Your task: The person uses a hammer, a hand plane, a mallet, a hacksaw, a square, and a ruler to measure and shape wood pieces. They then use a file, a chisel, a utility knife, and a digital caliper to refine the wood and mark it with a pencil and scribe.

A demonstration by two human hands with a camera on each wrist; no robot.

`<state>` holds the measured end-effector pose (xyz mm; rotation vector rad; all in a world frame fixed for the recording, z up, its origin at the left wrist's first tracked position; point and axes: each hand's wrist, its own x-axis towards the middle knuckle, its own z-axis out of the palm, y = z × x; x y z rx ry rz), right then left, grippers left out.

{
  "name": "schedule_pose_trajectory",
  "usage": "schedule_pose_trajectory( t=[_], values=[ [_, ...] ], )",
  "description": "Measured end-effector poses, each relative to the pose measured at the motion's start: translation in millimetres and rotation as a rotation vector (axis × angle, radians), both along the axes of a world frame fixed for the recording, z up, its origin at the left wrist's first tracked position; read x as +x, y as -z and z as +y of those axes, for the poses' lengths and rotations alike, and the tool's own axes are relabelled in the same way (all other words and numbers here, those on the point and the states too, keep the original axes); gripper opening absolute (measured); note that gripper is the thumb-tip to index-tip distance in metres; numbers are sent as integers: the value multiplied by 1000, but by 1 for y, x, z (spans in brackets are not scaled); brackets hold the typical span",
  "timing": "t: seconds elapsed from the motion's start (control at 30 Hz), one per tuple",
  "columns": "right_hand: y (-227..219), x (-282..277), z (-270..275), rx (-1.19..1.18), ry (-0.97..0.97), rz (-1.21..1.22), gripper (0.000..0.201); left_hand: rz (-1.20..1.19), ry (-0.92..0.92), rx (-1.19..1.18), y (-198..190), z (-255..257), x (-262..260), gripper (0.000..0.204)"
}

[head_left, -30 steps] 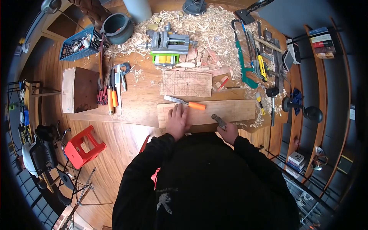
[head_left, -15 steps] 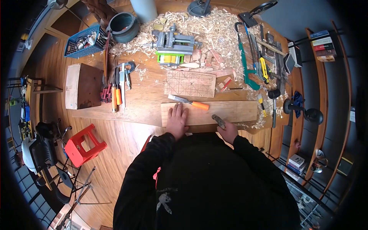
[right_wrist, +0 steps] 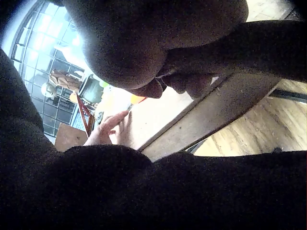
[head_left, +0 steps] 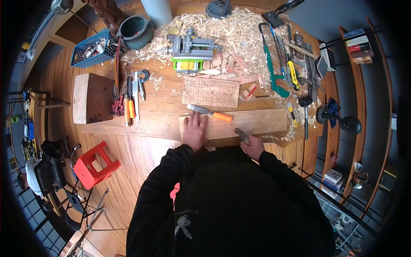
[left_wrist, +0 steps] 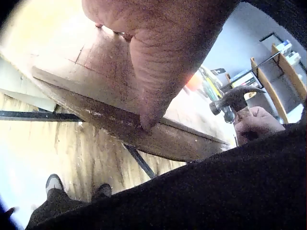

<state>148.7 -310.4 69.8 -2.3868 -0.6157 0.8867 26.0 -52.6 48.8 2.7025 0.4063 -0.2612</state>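
The left arm [head_left: 165,173] and right arm [head_left: 282,175] reach forward — left grip [head_left: 194,135] outstretched palm-down, right grip [head_left: 252,148] curled.

Head view: hammer [head_left: 242,135] shows little but its head; handle mostly hidden in right hand [head_left: 254,147]. Left hand [head_left: 194,132] covers part of the board [head_left: 261,122]. Contents of blue basket [head_left: 96,60] too small to tell; book titles on the shelf unreadable. Pale cylinder [head_left: 156,10] cut by top edge. Left wrist view: palm hides most fingers. Right wrist view: right hand dark, cropped at top.
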Motion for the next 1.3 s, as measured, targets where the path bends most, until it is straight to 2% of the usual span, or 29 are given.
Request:
schedule_pose_trajectory(
  t=[0.1,0.53,1.3],
  values=[
    [3,-2,-2,68,14,-44,22,-18,9,-37,3,0,-2,96],
    [-2,-6,-3,10,21,4,25,-63,28,-48,7,-3,-8,100],
    [-2,-13,-2,4,43,17,27,4,52,-51,2,-2,-9,99]
  ],
)
